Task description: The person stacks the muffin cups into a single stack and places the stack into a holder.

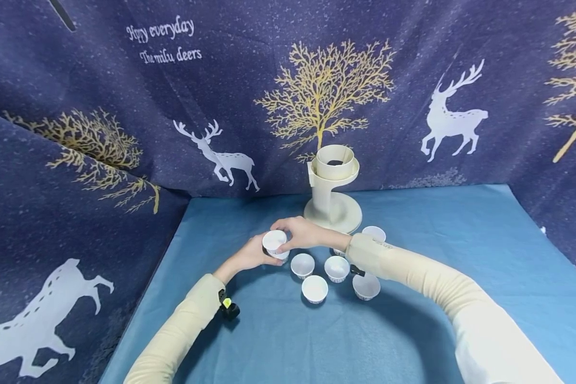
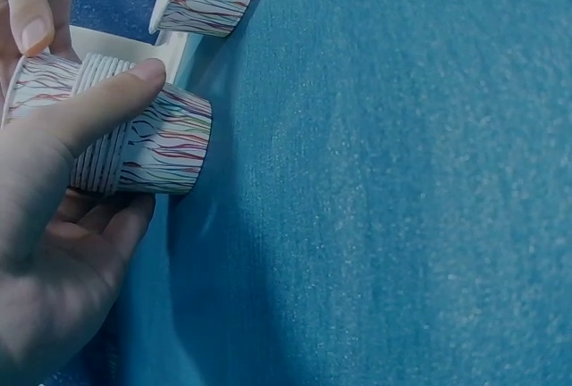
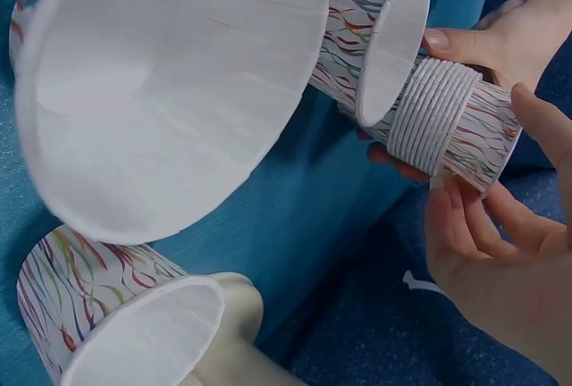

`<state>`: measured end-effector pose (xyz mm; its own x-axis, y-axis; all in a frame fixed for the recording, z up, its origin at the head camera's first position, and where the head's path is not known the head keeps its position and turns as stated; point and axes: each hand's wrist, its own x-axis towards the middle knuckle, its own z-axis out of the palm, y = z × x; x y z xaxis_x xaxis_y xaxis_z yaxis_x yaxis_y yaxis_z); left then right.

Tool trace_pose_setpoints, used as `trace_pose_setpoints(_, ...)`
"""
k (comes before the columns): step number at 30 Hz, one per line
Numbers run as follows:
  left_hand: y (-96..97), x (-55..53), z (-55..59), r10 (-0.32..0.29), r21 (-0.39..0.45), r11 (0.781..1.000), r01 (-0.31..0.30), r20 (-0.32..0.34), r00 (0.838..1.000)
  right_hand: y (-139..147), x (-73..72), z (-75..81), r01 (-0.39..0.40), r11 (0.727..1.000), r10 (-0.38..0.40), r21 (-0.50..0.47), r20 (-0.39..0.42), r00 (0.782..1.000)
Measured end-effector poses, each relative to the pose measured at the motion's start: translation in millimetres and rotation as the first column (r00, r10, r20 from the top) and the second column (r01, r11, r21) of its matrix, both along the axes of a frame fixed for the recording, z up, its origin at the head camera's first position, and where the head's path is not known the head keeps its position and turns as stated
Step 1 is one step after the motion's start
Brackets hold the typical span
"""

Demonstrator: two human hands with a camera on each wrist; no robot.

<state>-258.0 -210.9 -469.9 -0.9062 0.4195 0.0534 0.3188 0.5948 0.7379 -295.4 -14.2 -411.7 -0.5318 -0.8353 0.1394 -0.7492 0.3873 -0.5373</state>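
My left hand [image 1: 249,255] grips a nested stack of white paper cups [image 2: 100,127] with coloured wavy lines; its thumb lies across the bunched rims. The stack is tilted. My right hand [image 1: 301,233] holds the top paper cup [image 1: 274,241], whose wall [image 3: 483,136] stands out beyond the other rims, its base hidden inside the stack. In the right wrist view the right fingers and thumb surround this end cup. Several single paper cups stand mouth up on the table beside the hands, among them one cup [image 1: 302,265] nearest the stack and another cup [image 1: 314,289] in front.
A cream stand [image 1: 333,210] with a round base and a ring-shaped top rises behind the hands. More cups, such as one [image 1: 366,286] under the right forearm and one [image 1: 374,234] beyond it, stand to the right. Blue cloth [image 1: 269,341] covers the table; a printed curtain [image 1: 230,96] hangs behind.
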Motion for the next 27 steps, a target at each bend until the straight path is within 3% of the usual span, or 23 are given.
trace_pose_setpoints(6,0.7,-1.5,0.8,0.003,-0.013,1.000,-0.003,-0.011,1.000,-1.4,2.1,1.3,0.029,0.999,-0.027,0.038,-0.055,0.998)
trace_pose_setpoints(11,2.0,-0.5,4.1,0.005,-0.001,1.000,-0.005,0.036,0.999,-1.5,2.2,-2.3,0.038,0.996,-0.033,0.076,-0.069,0.997)
trace_pose_setpoints(27,2.1,-1.2,6.2,0.040,-0.052,0.998,-0.037,0.070,0.997,-4.8,1.0,-6.8,0.016,0.996,-0.012,0.084,-0.057,0.998)
